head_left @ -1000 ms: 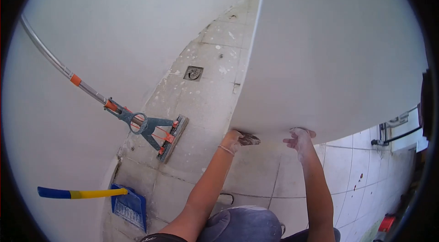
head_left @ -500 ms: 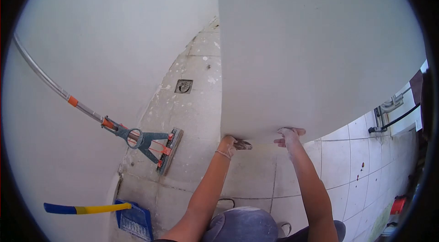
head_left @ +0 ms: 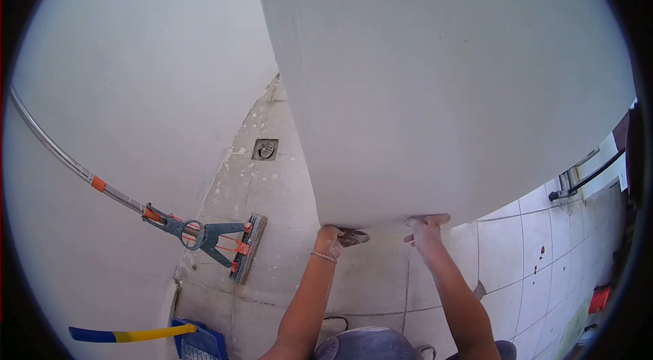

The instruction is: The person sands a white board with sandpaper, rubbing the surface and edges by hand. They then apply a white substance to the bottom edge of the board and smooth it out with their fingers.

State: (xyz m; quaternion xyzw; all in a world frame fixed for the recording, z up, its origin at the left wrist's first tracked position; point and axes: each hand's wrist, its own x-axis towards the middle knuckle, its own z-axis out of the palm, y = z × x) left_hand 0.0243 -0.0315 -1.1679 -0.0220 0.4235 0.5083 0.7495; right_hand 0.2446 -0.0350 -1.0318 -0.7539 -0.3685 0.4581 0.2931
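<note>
A large white panel [head_left: 435,88] fills the upper right of the view, its left edge running down to a lower corner. My left hand [head_left: 333,240] closes on its bottom edge at that corner, its dusty, grey-streaked fingers pointing inward under the panel. Further right along the same edge is my right hand [head_left: 426,229]. Its thumb points outward along the panel, and the other fingers curl inward beneath. White dust coats both hands, and a band circles my left wrist. Part of each hand is hidden by the panel.
A flat mop [head_left: 211,234] leans on the white wall [head_left: 136,108] at left, its head on the tiled floor. Nearby are a floor drain [head_left: 265,149] and a blue dustpan [head_left: 201,343] with a blue-yellow handle [head_left: 129,336]. A black hose [head_left: 592,175] and a red object [head_left: 599,299] lie far right.
The view has shifted, so hands, drain, mop and dustpan appear lower. The panel's left edge now slants and its upper part covers more of the left side. Both hands keep their places on the bottom edge.
</note>
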